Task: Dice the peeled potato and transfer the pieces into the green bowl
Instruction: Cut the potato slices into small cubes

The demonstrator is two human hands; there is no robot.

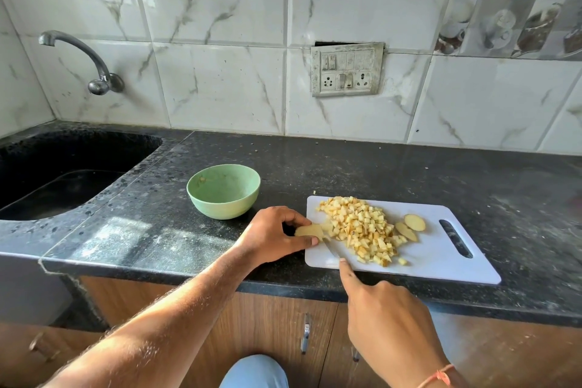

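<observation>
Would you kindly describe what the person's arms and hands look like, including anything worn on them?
Both forearms are bare, with no sleeves in view, and show visible hair. The left hand wears nothing: no ring, watch or glove. The right hand is likewise ungloved, but a thin orange thread band circles its wrist. No markings are visible.

On the white cutting board (441, 257) lies a heap of diced potato (362, 227), with two potato slices (409, 227) just right of it. At the board's left edge the left hand (271, 235) pinches a potato piece (310, 231); the right hand (387, 315) grips a knife (332, 250), blade touching the board beside that piece. The green bowl (223, 192) stands left of the board
</observation>
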